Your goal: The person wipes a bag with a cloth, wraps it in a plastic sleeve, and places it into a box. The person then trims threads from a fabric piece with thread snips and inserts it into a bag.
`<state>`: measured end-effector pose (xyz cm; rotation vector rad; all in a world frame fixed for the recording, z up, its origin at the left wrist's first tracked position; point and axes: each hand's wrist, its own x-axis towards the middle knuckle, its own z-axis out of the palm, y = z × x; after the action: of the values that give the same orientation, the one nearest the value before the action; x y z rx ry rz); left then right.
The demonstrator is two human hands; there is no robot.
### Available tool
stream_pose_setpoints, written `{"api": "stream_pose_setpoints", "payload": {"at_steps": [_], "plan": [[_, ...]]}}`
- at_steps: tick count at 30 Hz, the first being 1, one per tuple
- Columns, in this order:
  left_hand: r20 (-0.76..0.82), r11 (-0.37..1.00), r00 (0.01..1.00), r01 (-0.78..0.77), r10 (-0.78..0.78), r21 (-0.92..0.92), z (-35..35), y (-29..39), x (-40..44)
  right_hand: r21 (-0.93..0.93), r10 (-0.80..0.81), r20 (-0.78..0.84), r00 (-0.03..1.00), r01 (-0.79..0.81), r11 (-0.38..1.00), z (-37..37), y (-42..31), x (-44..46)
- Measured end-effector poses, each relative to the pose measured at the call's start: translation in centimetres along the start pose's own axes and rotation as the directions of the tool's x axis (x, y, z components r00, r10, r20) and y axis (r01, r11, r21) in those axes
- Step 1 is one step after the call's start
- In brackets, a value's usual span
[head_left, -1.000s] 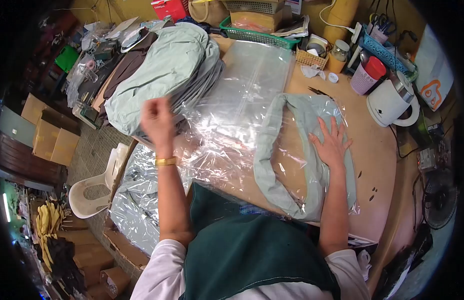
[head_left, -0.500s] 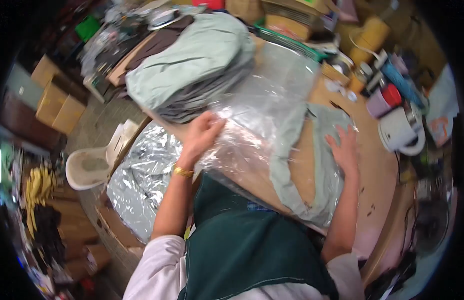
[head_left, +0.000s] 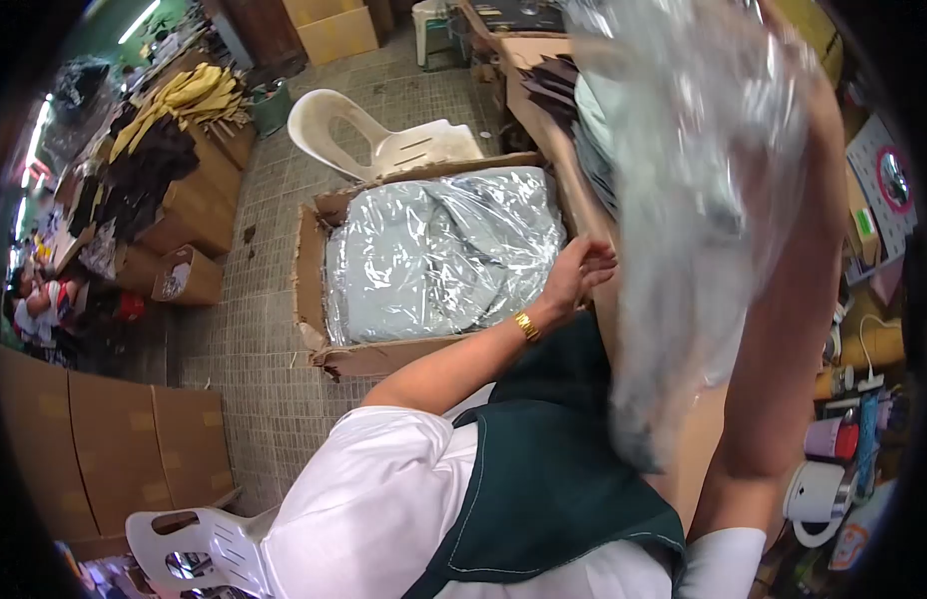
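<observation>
My left hand is near the box's right side, fingers loosely curled and apart, with nothing in them; a gold watch is on its wrist. High at the upper right, my right hand is blurred and partly hidden behind the plastic. From it hangs a clear plastic bag with a grey-green garment inside, smeared by motion. To the left of the table, a cardboard box holds several bagged grey-green garments, laid flat and filling it.
A white plastic chair stands behind the box, another chair at lower left. Stacked cartons line the left. On the table are a white kettle and a pink tumbler. A person is far left.
My view has swung left toward the box. My right hand has lifted the bagged garment off the table. My left hand has left the plastic on the table and moved beside the box.
</observation>
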<state>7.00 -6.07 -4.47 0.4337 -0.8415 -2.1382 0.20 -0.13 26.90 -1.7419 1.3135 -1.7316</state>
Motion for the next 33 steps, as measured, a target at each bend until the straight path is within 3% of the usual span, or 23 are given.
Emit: {"api": "stream_pose_setpoints", "payload": {"at_steps": [4, 8, 9, 10, 12, 14, 15, 16, 17, 18, 19, 20, 21, 23, 24, 26, 28, 29, 31, 32, 33], "plan": [[0.103, 0.957, 0.994, 0.072, -0.044, -0.282, -3.9, 5.0, -1.6, 0.110, -0.047, -0.022, 0.999, 0.049, 0.993, 1.4, 1.0, 5.7], [0.302, 0.896, 0.941, -0.002, 0.152, -0.444, -14.4, 15.4, -3.7, 0.118, -0.025, -0.043, 0.999, 0.030, 0.993, 0.1, 2.9, 8.7], [0.020, 0.954, 0.989, -0.136, 0.146, -0.267, -15.4, 18.7, -5.4, 0.102, 0.002, -0.038, 0.999, 0.002, 0.995, -0.3, 3.8, 8.9], [-0.264, 0.989, 0.956, -0.144, 0.129, -0.039, -16.4, 22.0, -7.2, 0.079, 0.042, -0.027, 0.999, -0.040, 0.996, -0.8, 5.0, 8.9], [-0.283, 0.986, 0.952, -0.147, 0.118, -0.083, -21.2, 25.3, -9.0, -0.025, 0.220, 0.064, 0.973, -0.219, 0.975, -0.8, 8.8, 7.7], [-0.473, 0.914, 0.877, 0.116, 0.089, 0.388, -27.1, 24.6, -10.1, -0.185, 0.403, 0.284, 0.870, -0.363, 0.913, -0.5, 15.6, 4.7], [-0.483, 0.917, 0.871, 0.113, 0.094, 0.383, -29.2, 23.6, -10.5, -0.429, 0.566, 0.190, 0.802, -0.451, 0.783, 2.1, 17.1, 2.4], [-0.560, 0.662, 0.802, 0.306, 0.208, 0.684, -31.1, 22.2, -11.1, -0.610, 0.383, 0.224, 0.896, -0.177, 0.773, 3.3, 21.0, -0.3], [-0.574, 0.288, 0.742, 0.498, 0.347, 0.818, -32.6, 20.8, -11.7, -0.740, 0.188, 0.299, 0.936, 0.102, 0.665, 4.3, 24.4, -2.6], [-0.579, 0.289, 0.738, 0.503, 0.347, 0.814, -34.1, 19.1, -12.2, -0.760, 0.173, 0.295, 0.940, 0.121, 0.638, 6.1, 24.8, -4.1], [-0.577, 0.351, 0.684, 0.459, 0.447, 0.816, -35.4, 17.2, -12.5, -0.784, 0.160, 0.287, 0.944, 0.136, 0.606, 8.7, 24.6, -5.4], [-0.574, 0.407, 0.620, 0.406, 0.535, 0.818, -36.0, 16.2, -12.4, -0.749, 0.215, 0.368, 0.905, 0.152, 0.644, 10.5, 25.1, -6.6], [-0.573, 0.405, 0.628, 0.407, 0.527, 0.818, -36.1, 16.3, -12.3, -0.715, 0.267, 0.443, 0.856, 0.158, 0.681, 12.1, 25.7, -7.8], [-0.519, 0.190, 0.671, 0.503, 0.530, 0.843, -36.5, 17.8, -12.4, -0.749, 0.409, 0.616, 0.673, 0.339, 0.570, 14.9, 26.8, -10.4], [-0.475, 0.203, 0.651, 0.450, 0.592, 0.870, -35.5, 19.1, -12.7, -0.758, 0.416, 0.604, 0.680, 0.328, 0.564, 15.5, 27.7, -11.2], [-0.425, 0.207, 0.632, 0.391, 0.648, 0.897, -34.4, 21.5, -13.4, -0.814, 0.721, 0.581, 0.378, 0.261, 0.519, 16.4, 29.8, -12.8], [-0.556, 0.191, 0.606, 0.560, 0.568, 0.806, -34.4, 22.9, -13.6, -0.812, 0.715, 0.583, 0.385, 0.241, 0.532, 16.5, 31.8, -14.5], [-0.550, 0.185, 0.615, 0.555, 0.565, 0.811, -33.8, 22.5, -13.1, -0.806, 0.707, 0.590, 0.391, 0.228, 0.546, 16.5, 32.8, -15.1], [-0.225, -0.213, 0.486, 0.690, 0.844, 0.692, -31.3, 20.9, -11.2, -0.815, 0.703, 0.572, 0.422, 0.197, 0.545, 16.8, 34.0, -15.5], [-0.210, -0.229, 0.505, 0.672, 0.838, 0.704, -28.9, 20.0, -9.7, -0.802, 0.691, 0.582, 0.428, 0.159, 0.576, 17.0, 34.3, -15.7], [-0.164, -0.376, 0.651, 0.605, 0.741, 0.702, -25.9, 18.8, -8.0, -0.788, 0.681, 0.588, 0.436, 0.120, 0.604, 17.1, 34.5, -15.9]]}}
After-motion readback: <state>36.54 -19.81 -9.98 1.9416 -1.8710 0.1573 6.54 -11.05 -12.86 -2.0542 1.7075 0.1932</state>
